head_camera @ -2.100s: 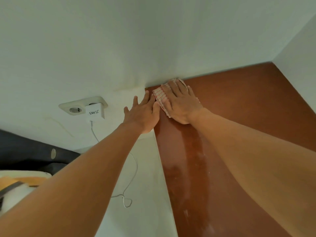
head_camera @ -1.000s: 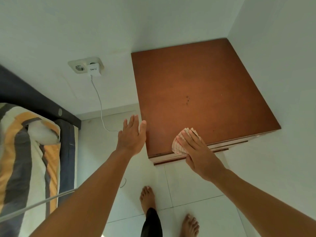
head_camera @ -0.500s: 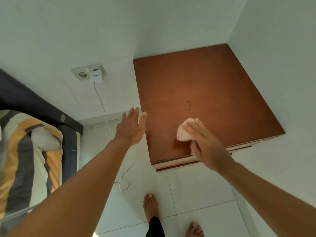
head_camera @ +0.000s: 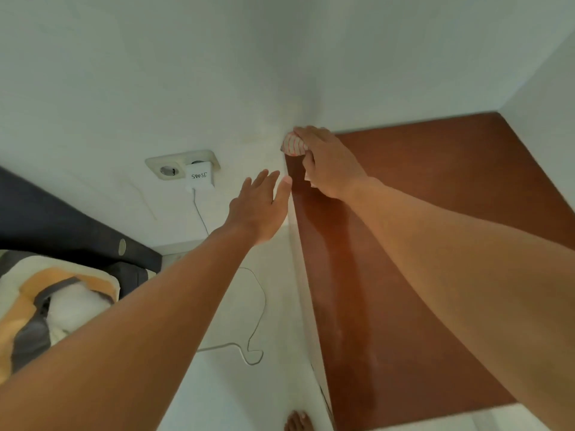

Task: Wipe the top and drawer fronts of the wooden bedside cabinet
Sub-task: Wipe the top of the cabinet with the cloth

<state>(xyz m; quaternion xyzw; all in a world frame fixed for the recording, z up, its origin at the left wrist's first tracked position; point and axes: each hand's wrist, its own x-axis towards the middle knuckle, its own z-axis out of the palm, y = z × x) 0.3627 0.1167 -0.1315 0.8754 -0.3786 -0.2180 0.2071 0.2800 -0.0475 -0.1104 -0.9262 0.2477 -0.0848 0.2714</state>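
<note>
The wooden bedside cabinet's reddish-brown top fills the right half of the head view, set into a corner of white walls. My right hand presses a white cloth with red checks onto the cabinet's far left corner, against the back wall. My left hand is flat with fingers apart, its fingertips touching the cabinet's left edge. It holds nothing. The drawer fronts are out of sight.
A wall socket with a white charger sits left of the cabinet; its cable trails onto the white floor. A bed with a striped pillow and dark headboard lies at the left. A bare foot shows at the bottom.
My right hand slid the cloth from the cabinet's front area up to the far left corner. My head leaned forward and closer, and my left hand moved up along the left edge.
</note>
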